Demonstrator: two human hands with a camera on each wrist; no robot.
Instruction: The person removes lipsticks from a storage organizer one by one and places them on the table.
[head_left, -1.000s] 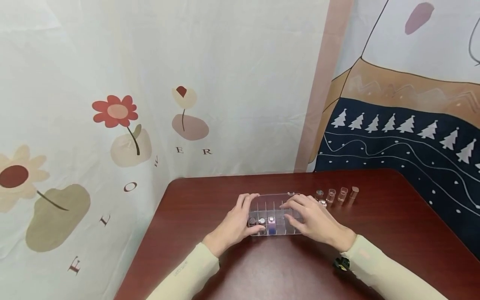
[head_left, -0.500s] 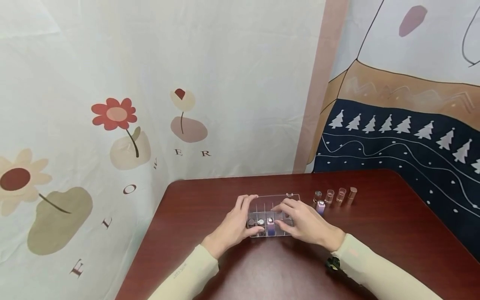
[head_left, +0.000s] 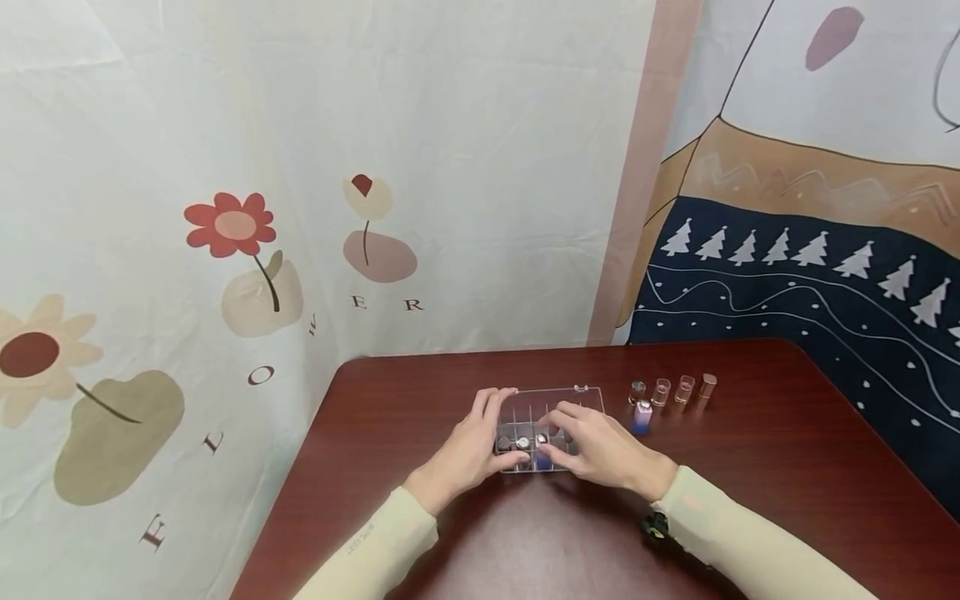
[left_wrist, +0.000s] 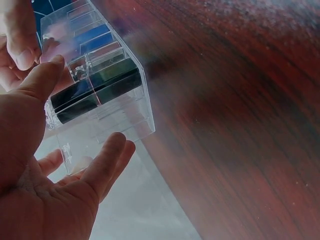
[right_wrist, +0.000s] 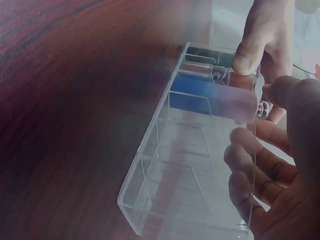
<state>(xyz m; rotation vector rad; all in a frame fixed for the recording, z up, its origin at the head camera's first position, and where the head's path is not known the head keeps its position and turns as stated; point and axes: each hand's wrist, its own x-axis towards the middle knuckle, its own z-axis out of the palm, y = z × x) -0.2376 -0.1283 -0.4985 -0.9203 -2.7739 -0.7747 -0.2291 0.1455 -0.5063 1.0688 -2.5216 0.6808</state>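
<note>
Looks part-way through loading a clear divided box point(head_left: 551, 398), which lies at lower centre of the head view, flat on the red-brown table point(head_left: 420, 392).

Done, as far as visible: 3 pieces sit in the box's left half. A dark piece point(left_wrist: 95, 95) is at the left end, a silver-topped piece point(head_left: 522, 442) next, then a pink-and-blue piece point(right_wrist: 215, 100), blue end at the box's near side.

Left: 5 pieces stand loose, right of centre in the head view: a 2nd pink-and-blue piece point(head_left: 642, 419) in front, a dark-topped piece point(head_left: 637, 393), 2 clear glass pieces point(head_left: 672, 390) and a coppery cylinder point(head_left: 708, 386) at the far right. Compartments in the lower half of the right wrist view show no piece, so there appears to be room. My estimate: 3 of 8 in, assuming all the loose ones belong there.

Hands: left hand point(head_left: 467, 439) grips the box's left end, thumb over the front, fingers spread at the back. Right hand point(head_left: 606, 446) is bent over the box, thumb and fingers around the top of the boxed pink-and-blue piece; can't tell whether it pinches or just steadies.
</note>
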